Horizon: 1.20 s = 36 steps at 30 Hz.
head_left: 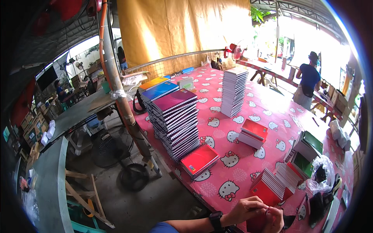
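My left hand [244,211], with a dark watch [216,221] on its wrist, is at the lower right, over the pink table's near edge. My right hand [275,220] meets it there, fingertips against fingertips. Both hands are closed in a pinch around something small and dark, too small to name. Just below them shows a dark red surface, partly covered by the hands. Closest beyond my fingers are red-covered notebooks [267,187], standing in a fanned row, and more notebooks with green covers [312,143] lie farther right.
Tall stacks of spiral notebooks [176,128] rise on the left of the table, a red one [200,160] in front. A pale stack [234,93] stands farther back beside small red pads [253,134]. Clear plastic [323,174] lies right. A fan [112,145] stands left; a person [309,79] stands behind.
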Available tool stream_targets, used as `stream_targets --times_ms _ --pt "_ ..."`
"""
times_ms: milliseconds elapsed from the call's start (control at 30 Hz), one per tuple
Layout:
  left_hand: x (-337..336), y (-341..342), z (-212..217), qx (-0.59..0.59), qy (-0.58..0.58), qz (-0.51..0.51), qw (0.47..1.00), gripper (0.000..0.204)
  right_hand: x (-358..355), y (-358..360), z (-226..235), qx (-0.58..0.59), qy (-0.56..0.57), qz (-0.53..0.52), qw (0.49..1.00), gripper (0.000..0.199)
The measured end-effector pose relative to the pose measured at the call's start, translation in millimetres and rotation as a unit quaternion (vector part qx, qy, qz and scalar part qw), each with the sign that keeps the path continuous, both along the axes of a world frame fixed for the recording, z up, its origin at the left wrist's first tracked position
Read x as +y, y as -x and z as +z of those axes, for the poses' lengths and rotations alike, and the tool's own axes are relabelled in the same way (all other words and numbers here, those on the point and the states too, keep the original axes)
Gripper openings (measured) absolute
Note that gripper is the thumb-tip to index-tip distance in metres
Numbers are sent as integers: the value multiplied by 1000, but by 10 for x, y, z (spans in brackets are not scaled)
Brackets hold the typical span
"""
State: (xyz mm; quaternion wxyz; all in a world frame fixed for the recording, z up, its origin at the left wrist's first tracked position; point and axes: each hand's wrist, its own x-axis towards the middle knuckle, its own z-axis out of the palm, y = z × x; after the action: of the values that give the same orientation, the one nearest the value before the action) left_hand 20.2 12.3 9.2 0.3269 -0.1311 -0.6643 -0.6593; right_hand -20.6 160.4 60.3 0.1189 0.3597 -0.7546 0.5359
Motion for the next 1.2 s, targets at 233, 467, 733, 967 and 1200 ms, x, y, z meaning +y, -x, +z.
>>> stream_targets --times_ms 233,467,733,967,1200 --pt "40 -14 41 -5 25 22 999 12 -11 -51 54 -107 10 -2 994 14" --pt "108 -24 42 4 69 90 994 10 -23 18 10 -82 -14 12 996 16" --pt "24 -13 71 -12 35 19 999 9 -20 2 4 -64 -2 5 998 20" --pt "34 24 1 -8 44 23 999 13 -37 -1 -29 15 -4 2 1000 11" --pt "-257 -39 186 -97 186 145 967 5 -29 48 -190 -98 -39 31 994 81"
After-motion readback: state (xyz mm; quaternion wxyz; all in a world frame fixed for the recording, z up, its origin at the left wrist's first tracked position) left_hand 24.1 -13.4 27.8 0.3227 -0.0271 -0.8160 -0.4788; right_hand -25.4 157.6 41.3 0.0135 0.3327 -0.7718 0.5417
